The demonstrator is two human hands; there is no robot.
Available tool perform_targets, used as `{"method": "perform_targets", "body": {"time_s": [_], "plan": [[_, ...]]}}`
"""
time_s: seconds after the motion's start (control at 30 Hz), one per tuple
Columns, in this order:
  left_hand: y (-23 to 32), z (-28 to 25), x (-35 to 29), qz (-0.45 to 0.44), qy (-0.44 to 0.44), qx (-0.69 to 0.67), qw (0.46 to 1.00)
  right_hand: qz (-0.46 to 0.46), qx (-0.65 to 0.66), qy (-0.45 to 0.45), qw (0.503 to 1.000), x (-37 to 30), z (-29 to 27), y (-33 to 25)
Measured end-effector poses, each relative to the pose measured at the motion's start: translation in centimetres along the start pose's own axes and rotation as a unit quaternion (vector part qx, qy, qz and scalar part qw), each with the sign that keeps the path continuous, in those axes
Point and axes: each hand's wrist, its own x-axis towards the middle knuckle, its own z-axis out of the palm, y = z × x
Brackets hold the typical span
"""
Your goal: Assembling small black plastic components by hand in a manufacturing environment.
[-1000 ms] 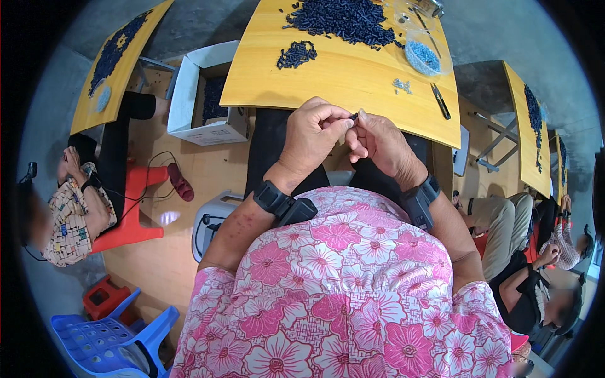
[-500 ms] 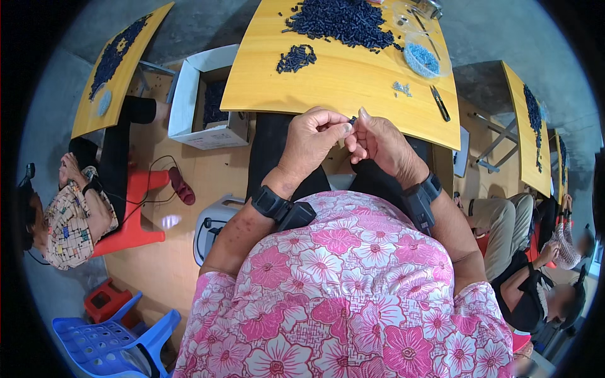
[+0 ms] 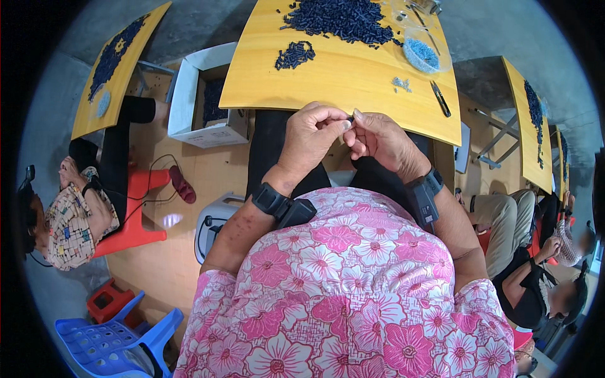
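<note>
Just off the near edge of the yellow table (image 3: 378, 94), my left hand (image 3: 309, 140) and my right hand (image 3: 382, 140) meet above my lap. Between their thumbs and fingertips they pinch a small black piece (image 3: 351, 118), mostly covered by the fingers. It looks like one of the short black cylinders in the big pile (image 3: 340, 20) on the table. A smaller cluster of black cylinders (image 3: 294, 57) lies nearer to me. On the right is a clear bowl of tiny blue pieces (image 3: 421, 55), with a few loose pale pieces (image 3: 402, 84) in front.
Black thread snips (image 3: 440, 99) lie at the table's right edge. An open white carton (image 3: 211, 135) with black pieces inside stands on the floor at left. A blue plastic chair (image 3: 104, 337) and a red stool (image 3: 135, 211) are further left. Other people sit at side tables.
Both hands stay together at the table edge. The fingertips have shifted slightly around the small black piece, which now shows less. The view has tilted a little.
</note>
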Motion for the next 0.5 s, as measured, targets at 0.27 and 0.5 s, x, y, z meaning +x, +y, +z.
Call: {"method": "perform_targets", "body": {"time_s": [0.27, 0.5], "plan": [[0.4, 0.0, -0.1, 0.017, 0.010, 0.035, 0.999, -0.036, -0.027, -0.001, 0.999, -0.3, 0.5, 0.1], [-0.6, 0.1, 0.0, 0.036, -0.002, 0.033, 0.999, -0.066, -0.091, 0.012, 0.994, -0.3, 0.5, 0.2]]}}
